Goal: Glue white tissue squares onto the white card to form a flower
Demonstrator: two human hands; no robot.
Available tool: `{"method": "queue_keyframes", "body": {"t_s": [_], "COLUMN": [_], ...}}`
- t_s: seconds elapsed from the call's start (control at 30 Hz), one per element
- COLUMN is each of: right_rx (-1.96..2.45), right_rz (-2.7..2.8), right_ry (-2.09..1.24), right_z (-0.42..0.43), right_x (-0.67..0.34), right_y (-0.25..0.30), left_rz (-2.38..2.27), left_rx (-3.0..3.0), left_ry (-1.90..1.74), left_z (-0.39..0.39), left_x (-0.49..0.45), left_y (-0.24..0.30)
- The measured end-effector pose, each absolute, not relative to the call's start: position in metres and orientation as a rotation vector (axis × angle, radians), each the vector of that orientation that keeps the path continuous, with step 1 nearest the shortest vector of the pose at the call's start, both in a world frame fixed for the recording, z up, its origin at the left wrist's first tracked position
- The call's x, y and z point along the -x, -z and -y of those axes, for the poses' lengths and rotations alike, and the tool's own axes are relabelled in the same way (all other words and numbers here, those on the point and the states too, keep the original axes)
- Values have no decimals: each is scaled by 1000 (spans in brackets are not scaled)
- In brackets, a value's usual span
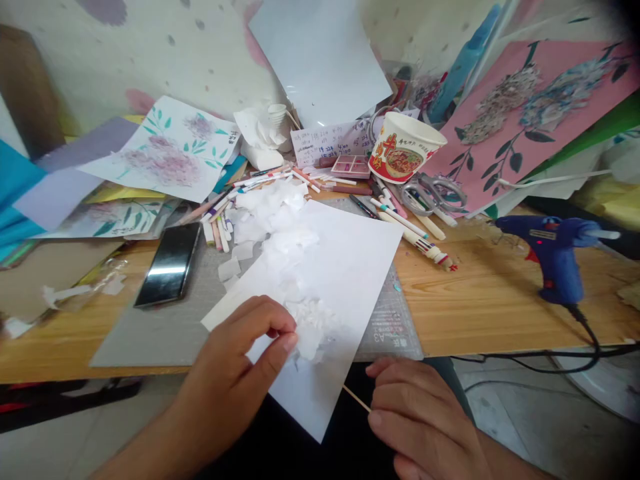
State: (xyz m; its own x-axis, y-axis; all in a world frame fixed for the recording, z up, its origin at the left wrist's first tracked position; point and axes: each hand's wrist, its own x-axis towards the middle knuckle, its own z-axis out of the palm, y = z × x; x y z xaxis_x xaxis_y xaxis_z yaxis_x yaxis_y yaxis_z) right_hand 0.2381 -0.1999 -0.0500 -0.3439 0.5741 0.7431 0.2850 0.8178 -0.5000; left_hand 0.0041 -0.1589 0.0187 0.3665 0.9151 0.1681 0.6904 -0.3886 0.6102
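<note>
White sheet (355, 247) lies partly hidden behind the left hand (240, 367).

Paper (355, 260) lies partly on the mat (135, 343), phone (169, 265) left, glue gun (557, 250) right.

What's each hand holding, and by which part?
Right hand: a thin stick, by the end nearest the person. Left hand: at the edge of the white paper scraps; can't tell if it grips one.

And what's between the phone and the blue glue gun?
From the phone to the glue gun, the head view shows grey mat, paper scraps, a white sheet, a thick pen, then wooden tabletop.
</note>
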Motion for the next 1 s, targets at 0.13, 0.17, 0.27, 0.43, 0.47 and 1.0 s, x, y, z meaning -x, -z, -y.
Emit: {"method": "queue_keyframes", "body": {"t_s": [0.13, 0.17, 0.27, 0.43, 0.47, 1.0], "right_rx": [593, 593, 651, 677, 675, 620], "right_rz": [1990, 1993, 1929, 1903, 1895, 2000], "right_ry": [-381, -374, -311, -313, -312, -492], "right_z": [201, 200, 199, 201, 202, 204], "right_x": [-246, -249, -252, -239, -237, -263], "right_y": [44, 43, 44, 50, 51, 32], "left_rz": [-1346, -1343, -1380, -1426, -1437, -1591], "left_rx": [-2120, -2115, -2091, -2039, -2037, -2405], "left_ry": [-679, -691, -736, -743, -744, -572], "left_z": [163, 163, 162, 163, 164, 177], "left_x": [-14, -15, -16, -15, -16, -21], "left_y": [-10, -9, -10, -3, 0, 15]}}
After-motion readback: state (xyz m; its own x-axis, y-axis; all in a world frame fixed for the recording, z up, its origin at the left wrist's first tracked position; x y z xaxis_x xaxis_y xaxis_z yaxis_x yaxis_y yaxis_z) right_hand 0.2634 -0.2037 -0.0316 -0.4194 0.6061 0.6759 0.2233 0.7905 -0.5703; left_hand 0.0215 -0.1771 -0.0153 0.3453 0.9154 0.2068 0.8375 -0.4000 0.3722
